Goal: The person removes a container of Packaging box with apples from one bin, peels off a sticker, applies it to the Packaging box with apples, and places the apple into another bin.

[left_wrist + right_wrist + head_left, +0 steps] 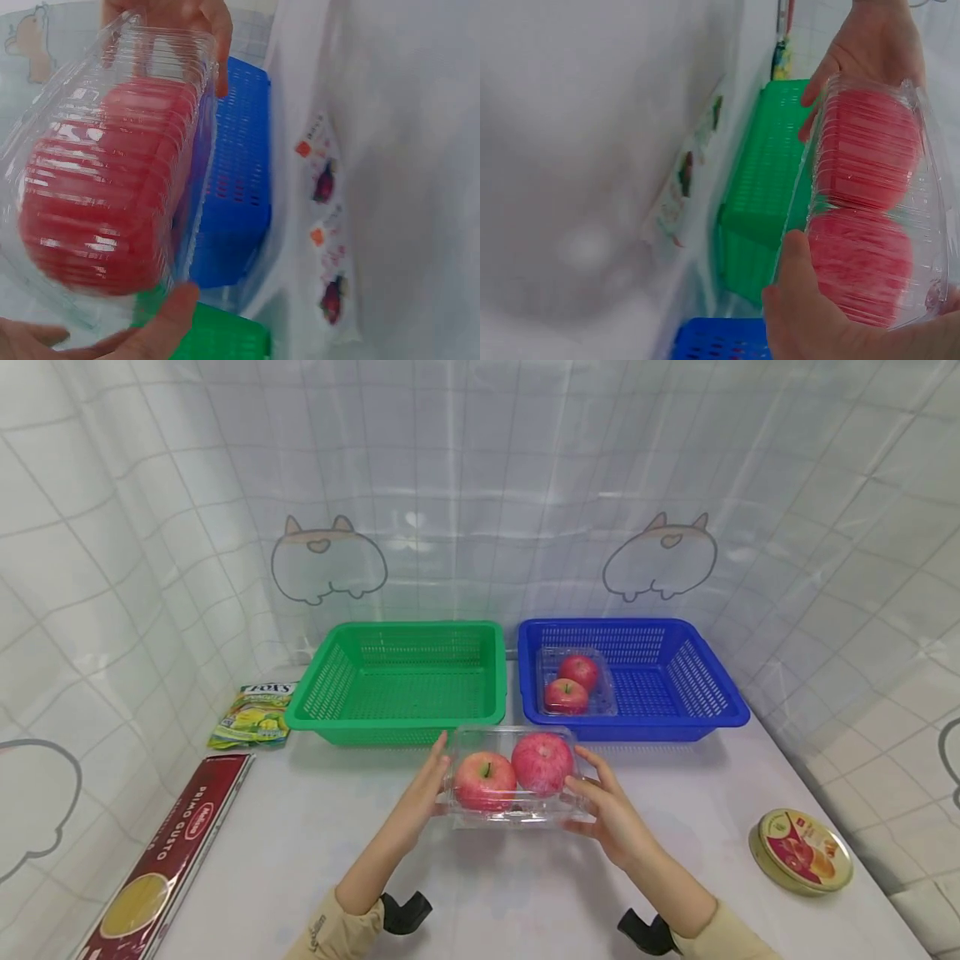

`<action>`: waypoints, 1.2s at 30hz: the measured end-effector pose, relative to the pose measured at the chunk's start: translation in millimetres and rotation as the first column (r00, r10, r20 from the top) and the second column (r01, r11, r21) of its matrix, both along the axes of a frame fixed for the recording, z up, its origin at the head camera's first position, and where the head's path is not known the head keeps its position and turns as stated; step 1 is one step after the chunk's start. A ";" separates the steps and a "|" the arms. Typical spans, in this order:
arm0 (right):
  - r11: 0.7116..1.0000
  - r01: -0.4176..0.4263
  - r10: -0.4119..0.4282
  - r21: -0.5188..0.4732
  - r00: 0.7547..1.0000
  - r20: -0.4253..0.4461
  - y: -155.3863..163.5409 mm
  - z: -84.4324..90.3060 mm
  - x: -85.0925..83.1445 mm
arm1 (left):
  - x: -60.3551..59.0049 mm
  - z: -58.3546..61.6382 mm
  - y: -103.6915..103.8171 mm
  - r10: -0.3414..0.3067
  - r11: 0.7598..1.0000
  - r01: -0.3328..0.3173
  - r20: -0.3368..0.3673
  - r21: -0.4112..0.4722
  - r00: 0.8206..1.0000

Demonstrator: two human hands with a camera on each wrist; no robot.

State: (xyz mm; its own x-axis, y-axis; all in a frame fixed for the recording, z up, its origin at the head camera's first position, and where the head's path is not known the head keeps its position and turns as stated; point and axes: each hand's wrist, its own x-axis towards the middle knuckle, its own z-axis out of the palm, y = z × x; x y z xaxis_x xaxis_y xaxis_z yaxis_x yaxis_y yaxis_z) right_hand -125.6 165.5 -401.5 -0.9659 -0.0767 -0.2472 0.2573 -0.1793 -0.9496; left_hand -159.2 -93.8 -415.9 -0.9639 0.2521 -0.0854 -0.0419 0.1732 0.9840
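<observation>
Box (517, 817), mid-frame, seems slick, flimsy; your left hand (420, 795) and right hand (613, 817) grip its ends, likely best.

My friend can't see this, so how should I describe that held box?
Start at the side-by-side green basket and blue basket. In front, the left hand and right hand hold a clear plastic box of two red apples. Its lookalike sits inside the blue basket; this one is outside both.
</observation>
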 end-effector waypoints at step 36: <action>0.999 0.016 -0.013 -0.051 0.998 0.064 -1.1 -51.7 -33.5 | 58.7 -35.1 -19.3 -0.594 0.414 0.161 -0.132 -0.896 0.794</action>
